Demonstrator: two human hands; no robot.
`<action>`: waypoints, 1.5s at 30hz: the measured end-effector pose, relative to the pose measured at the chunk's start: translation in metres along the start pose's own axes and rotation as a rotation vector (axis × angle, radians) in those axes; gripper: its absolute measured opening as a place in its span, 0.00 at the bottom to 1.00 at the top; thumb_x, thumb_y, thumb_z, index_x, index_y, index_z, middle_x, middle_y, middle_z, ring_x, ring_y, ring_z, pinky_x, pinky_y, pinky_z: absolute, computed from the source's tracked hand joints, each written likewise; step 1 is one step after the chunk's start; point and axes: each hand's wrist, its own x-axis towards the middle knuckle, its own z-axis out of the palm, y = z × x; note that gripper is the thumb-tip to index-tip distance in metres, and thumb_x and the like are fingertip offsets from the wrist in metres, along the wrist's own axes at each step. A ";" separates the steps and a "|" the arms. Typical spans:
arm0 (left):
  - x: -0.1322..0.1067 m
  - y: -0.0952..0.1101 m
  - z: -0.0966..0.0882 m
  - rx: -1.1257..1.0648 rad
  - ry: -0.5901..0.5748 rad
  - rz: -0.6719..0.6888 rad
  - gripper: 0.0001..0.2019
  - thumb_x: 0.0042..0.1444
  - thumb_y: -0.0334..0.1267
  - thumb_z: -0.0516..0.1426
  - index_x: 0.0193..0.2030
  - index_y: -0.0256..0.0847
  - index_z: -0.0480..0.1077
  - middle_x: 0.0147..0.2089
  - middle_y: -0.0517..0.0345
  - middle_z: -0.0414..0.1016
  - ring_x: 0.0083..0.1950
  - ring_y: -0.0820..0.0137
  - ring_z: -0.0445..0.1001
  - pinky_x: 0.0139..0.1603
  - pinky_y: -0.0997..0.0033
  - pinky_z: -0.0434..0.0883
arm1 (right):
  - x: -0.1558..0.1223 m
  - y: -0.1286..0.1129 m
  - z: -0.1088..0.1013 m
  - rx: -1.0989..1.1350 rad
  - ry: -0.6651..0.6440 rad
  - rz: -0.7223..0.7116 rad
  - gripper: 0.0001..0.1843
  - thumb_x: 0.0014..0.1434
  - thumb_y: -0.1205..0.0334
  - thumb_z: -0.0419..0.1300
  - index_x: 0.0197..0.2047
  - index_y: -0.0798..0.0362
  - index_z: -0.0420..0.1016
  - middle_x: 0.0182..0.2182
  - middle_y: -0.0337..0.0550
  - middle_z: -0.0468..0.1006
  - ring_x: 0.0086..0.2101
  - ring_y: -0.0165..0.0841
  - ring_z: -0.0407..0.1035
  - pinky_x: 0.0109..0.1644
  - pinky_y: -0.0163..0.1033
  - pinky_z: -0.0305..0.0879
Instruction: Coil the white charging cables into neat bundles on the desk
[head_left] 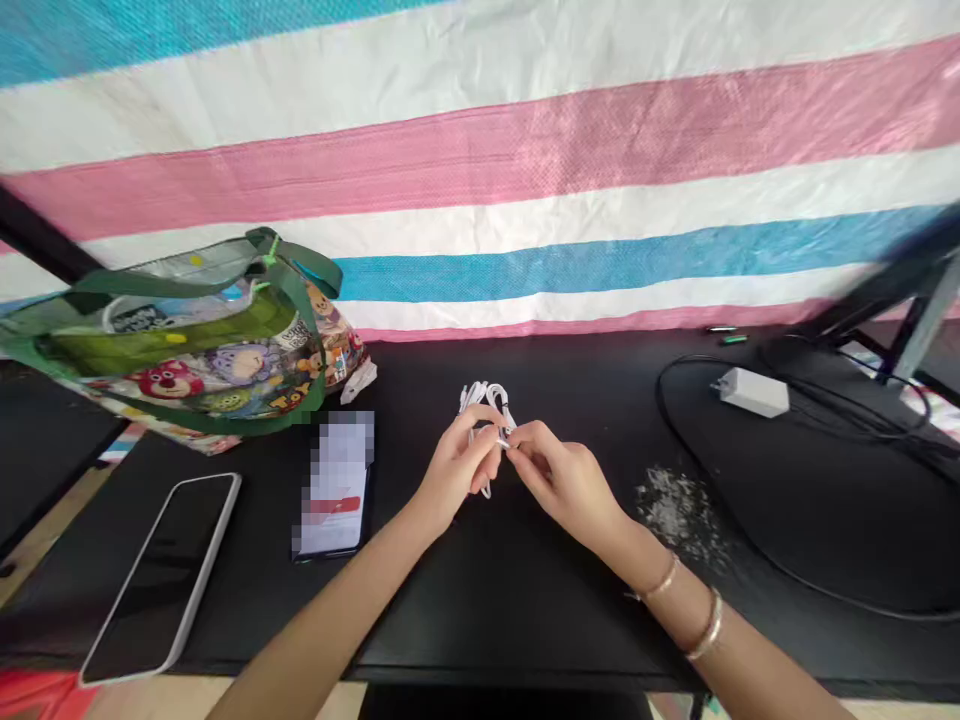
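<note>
A coiled white cable [486, 398] hangs between both hands over the middle of the black desk [480, 600]. My left hand [457, 467] is closed around the bundle from the left. My right hand [559, 480], with gold bangles on its wrist, pinches the cable's end right against the left fingers. Loops of the cable stick up above the fingertips; the rest is hidden in the hands.
A green cartoon-print bag [202, 340] stands at the back left. A dark phone in a white case [161, 575] lies at the front left, a second phone [335, 485] beside it. A white charger [752, 391] with black cables and a monitor stand sit right. Small scraps [679, 510] lie nearby.
</note>
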 end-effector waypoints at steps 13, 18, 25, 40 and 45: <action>-0.002 -0.001 -0.001 -0.020 -0.007 0.011 0.10 0.57 0.45 0.55 0.34 0.41 0.62 0.13 0.76 0.55 0.13 0.82 0.46 0.15 0.81 0.49 | 0.001 0.000 0.000 0.007 -0.042 0.047 0.09 0.66 0.64 0.45 0.36 0.51 0.63 0.15 0.28 0.62 0.12 0.24 0.54 0.19 0.28 0.52; -0.002 -0.001 0.000 -0.038 -0.021 0.007 0.13 0.56 0.48 0.56 0.34 0.41 0.62 0.13 0.76 0.54 0.13 0.82 0.46 0.15 0.81 0.50 | -0.001 0.002 0.000 0.044 -0.081 0.097 0.10 0.67 0.62 0.45 0.37 0.52 0.64 0.15 0.29 0.64 0.12 0.24 0.56 0.19 0.28 0.53; -0.003 -0.001 -0.002 -0.063 -0.079 -0.054 0.13 0.57 0.50 0.55 0.37 0.41 0.63 0.12 0.76 0.52 0.13 0.81 0.46 0.16 0.81 0.51 | -0.003 0.003 0.000 0.074 -0.120 0.139 0.09 0.66 0.62 0.45 0.37 0.52 0.65 0.15 0.31 0.67 0.12 0.25 0.58 0.19 0.28 0.54; -0.003 0.003 -0.003 -0.123 -0.138 -0.091 0.14 0.57 0.49 0.56 0.38 0.41 0.62 0.13 0.76 0.57 0.11 0.83 0.45 0.16 0.81 0.52 | -0.003 0.004 -0.001 0.057 -0.175 0.157 0.10 0.65 0.63 0.45 0.39 0.53 0.66 0.17 0.34 0.72 0.13 0.27 0.63 0.21 0.29 0.57; -0.004 0.002 -0.003 -0.106 -0.138 -0.102 0.14 0.56 0.49 0.56 0.38 0.41 0.62 0.13 0.76 0.56 0.12 0.83 0.46 0.17 0.80 0.54 | -0.003 0.004 0.000 0.026 -0.218 0.162 0.11 0.65 0.64 0.44 0.40 0.53 0.66 0.17 0.34 0.73 0.14 0.27 0.64 0.22 0.30 0.57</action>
